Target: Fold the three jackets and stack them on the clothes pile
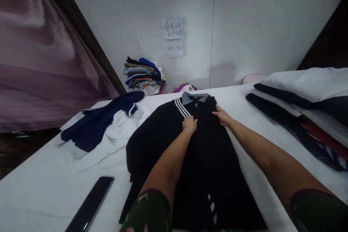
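Observation:
A black long-sleeved jacket [206,159] lies front up on the white table, its grey collar [187,98] at the far end and a zip pull below it. Three white stripes cross the shoulder on the left, and that sleeve stretches down along the side. My left hand [189,123], with a bracelet at the wrist, is closed on the chest beside the zip. At the right shoulder edge, my right hand [223,116] grips the cloth between thumb and fingers. The right sleeve is mostly hidden.
A navy garment [100,123] and a white garment [119,127] lie crumpled at left. A dark phone [91,203] rests at the near left. Folded clothes [304,98] are piled at right. Another clothes stack [144,76] stands by the wall, under paper signs [176,29].

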The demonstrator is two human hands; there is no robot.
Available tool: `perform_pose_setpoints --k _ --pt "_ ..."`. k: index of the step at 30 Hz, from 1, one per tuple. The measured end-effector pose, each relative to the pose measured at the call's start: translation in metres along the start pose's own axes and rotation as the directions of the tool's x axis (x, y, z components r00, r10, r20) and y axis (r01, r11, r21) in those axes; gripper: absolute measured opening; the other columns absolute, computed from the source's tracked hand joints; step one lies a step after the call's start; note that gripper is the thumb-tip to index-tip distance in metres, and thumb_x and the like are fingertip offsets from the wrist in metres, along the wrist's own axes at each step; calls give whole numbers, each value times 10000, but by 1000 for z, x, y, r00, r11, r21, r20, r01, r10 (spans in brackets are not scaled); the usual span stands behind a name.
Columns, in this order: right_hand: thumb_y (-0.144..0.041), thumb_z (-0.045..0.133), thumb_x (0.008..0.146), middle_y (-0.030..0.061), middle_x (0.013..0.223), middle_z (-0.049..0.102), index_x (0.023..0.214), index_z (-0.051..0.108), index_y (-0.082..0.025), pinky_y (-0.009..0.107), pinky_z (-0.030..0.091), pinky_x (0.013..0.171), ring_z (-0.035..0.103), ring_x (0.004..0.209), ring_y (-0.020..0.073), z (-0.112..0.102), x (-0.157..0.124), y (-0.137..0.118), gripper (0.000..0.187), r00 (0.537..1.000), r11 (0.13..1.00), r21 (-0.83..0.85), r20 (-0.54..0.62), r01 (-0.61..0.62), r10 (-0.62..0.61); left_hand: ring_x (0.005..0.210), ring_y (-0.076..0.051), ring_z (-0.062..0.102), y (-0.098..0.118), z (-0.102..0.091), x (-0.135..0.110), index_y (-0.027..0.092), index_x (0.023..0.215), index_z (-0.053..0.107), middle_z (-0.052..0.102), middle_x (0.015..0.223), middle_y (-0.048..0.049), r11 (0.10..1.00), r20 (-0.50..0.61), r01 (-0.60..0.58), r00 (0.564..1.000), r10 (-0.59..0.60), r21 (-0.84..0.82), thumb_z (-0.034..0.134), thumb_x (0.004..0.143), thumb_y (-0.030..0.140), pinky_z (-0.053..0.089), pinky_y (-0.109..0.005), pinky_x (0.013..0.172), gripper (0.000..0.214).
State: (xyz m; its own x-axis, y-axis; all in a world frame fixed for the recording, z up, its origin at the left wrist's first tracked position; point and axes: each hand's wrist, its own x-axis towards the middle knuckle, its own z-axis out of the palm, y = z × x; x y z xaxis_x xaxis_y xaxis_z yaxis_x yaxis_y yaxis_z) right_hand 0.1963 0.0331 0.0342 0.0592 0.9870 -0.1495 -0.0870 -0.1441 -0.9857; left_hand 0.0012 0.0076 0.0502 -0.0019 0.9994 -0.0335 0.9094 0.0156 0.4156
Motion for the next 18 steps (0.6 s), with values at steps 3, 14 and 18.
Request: perform_pose_setpoints --k 3,14,18 --pt "-137 574 716 28 1247 601 1394 359 -280 305 519 872 614 1016 163 9 21 2 726 999 999 9 9 32 -32 1006 -224 620 -7 6 4 224 951 675 688 1043 -93 998 18 68 998 -68 16 474 876 320 452 -321 837 236" --pt "-214 586 755 65 1268 578 1401 365 -253 358 516 877 623 973 180 25 91 14 683 994 996 -76 -103 -41 33 933 -212 649 -24 24 -3 259 1046 585 698 1009 -56 986 -111 155 981 -161 -61 391 900 268 438 -302 778 243" --pt "-225 612 736 110 1263 575 1388 393 -198 394 517 870 625 974 213 26 105 14 688 989 994 -66 -127 -88 79 912 -210 650 -23 20 -6 264 1072 556 705 974 -41 969 -124 203 968 -220 -139 402 902 272 426 -296 741 229"
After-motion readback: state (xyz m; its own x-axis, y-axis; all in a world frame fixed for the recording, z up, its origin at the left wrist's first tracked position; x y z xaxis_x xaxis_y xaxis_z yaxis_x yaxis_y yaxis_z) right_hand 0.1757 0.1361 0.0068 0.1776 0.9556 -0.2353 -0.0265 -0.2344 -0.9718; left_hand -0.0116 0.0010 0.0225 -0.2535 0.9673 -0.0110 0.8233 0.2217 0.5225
